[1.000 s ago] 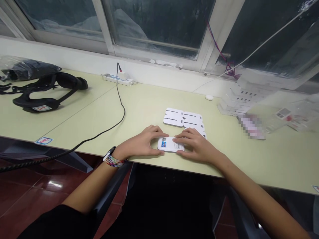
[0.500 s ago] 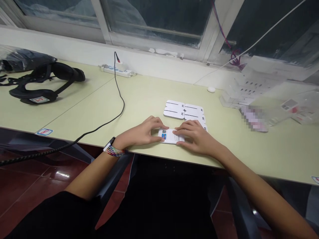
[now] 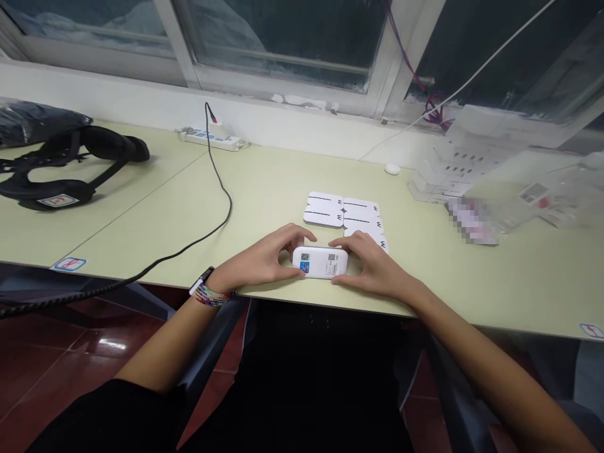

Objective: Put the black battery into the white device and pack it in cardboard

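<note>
A small white rounded device with QR codes and a blue label lies lengthwise between my hands, near the table's front edge. Its printed face is tipped toward me. My left hand curls around its left end, the thumb at the lower left corner and the index finger arched past the upper edge. At the other end, my right hand grips with the thumb low and the fingers at the top. Just beyond are several flat white pieces in a block, marked with black lines and a W; my right hand partly covers the nearest.
A black cable runs from a white power strip across the pale table. At left sits a black headset. Stacked white boxes, a clear plastic bag and a small white round object are toward the back right.
The device has tipped up, showing more of its face and a second QR code. My right fingers have moved off its face to its upper edge. The view has shifted slightly.
</note>
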Tool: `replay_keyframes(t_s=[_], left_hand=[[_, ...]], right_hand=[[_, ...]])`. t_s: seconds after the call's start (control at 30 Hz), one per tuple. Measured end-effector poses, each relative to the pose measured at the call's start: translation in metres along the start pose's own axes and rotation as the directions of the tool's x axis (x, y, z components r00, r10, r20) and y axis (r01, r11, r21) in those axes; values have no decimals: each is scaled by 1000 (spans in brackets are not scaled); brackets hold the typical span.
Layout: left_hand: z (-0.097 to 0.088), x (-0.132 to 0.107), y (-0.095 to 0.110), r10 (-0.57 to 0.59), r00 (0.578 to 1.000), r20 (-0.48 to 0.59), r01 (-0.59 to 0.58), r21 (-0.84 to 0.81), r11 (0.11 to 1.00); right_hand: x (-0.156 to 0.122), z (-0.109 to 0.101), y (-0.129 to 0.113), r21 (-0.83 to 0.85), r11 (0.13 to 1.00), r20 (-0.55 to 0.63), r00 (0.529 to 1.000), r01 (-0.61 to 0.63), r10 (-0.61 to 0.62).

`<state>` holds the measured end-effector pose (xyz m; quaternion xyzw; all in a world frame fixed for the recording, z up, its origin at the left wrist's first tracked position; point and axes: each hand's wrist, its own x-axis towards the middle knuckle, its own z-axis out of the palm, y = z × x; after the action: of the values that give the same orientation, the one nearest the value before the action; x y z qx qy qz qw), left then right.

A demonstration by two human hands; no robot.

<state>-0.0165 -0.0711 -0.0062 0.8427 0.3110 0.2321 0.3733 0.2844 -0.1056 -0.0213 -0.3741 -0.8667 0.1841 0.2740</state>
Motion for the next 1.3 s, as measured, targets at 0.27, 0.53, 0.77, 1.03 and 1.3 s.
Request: replay_keyframes(t_s=[0.27,0.53,0.77,1.03,1.3], left_hand=[[-5,2,4,55,998,28,-54,-29,998],[-6,1,2,114,993,10,-114,-38,993],[-3,3,5,73,995,65,-76,47,996],[-1,4,1,72,993,98,-82,106,991],[0,3,-7,54,998,31,-59,164,985]], right_hand=[[-2,0,0,151,988,-57,998,18,-10],[0,0,-5,212,973,-124,990,95,-69],[-1,4,4,153,983,-161,984,107,-82],[-2,6,6,116,989,-48,995,89,-84],[0,9,5,-95,974,-7,978,206,-208]])
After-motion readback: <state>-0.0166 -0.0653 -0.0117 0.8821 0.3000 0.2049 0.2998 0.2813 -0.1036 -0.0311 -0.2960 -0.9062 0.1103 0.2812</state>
